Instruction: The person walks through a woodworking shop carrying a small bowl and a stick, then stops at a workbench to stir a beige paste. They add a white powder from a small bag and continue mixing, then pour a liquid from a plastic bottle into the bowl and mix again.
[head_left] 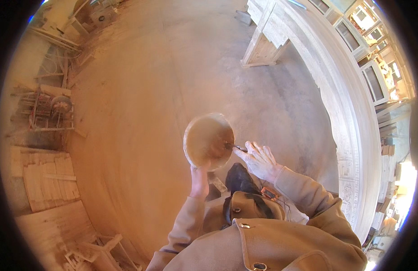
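In front of my body, my left hand (200, 179) holds up a round tub (187, 143) by its near side. A pale rim circles it, and its inside looks tan; I cannot make out the contents. My right hand (259, 161), whitened as if by dust, pinches a tool with a short dark handle (240, 148) at the tub's right edge. The tool's dark tip (228, 145) reaches over the rim to the inside; its exact kind is unclear. Most of my left fingers are hidden behind the tub.
A long, pale carved wooden piece (353, 131) curves along my right. A wooden box-like stand (258, 49) is under its far end. Stacked boards (51, 180) and a wooden frame (112, 253) lie at left. An orange device (269, 193) with wires sits by my lap.
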The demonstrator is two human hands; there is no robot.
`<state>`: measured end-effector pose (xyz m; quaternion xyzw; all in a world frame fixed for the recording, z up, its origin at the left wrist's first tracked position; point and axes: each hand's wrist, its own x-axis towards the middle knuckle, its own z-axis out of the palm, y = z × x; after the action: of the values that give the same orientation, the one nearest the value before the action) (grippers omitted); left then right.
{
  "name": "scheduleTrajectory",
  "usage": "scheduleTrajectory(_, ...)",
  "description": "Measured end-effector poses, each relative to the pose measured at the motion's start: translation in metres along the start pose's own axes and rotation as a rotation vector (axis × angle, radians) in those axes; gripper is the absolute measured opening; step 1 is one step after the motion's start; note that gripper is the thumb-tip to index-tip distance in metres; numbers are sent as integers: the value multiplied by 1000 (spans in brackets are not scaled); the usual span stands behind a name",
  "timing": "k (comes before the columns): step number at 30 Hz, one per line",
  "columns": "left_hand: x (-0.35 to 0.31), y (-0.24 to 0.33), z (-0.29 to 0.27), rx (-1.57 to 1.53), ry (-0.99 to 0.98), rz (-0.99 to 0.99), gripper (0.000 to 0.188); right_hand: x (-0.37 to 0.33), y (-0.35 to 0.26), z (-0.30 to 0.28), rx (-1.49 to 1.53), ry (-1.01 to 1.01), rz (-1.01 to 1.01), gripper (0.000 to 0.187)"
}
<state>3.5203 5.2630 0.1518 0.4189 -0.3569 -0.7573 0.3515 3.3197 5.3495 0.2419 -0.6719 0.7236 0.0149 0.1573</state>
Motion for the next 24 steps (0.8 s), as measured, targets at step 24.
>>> scheduleTrajectory(24,555,176,152,46,-4,-115,45,494,259,-191,232,-123,69,53)
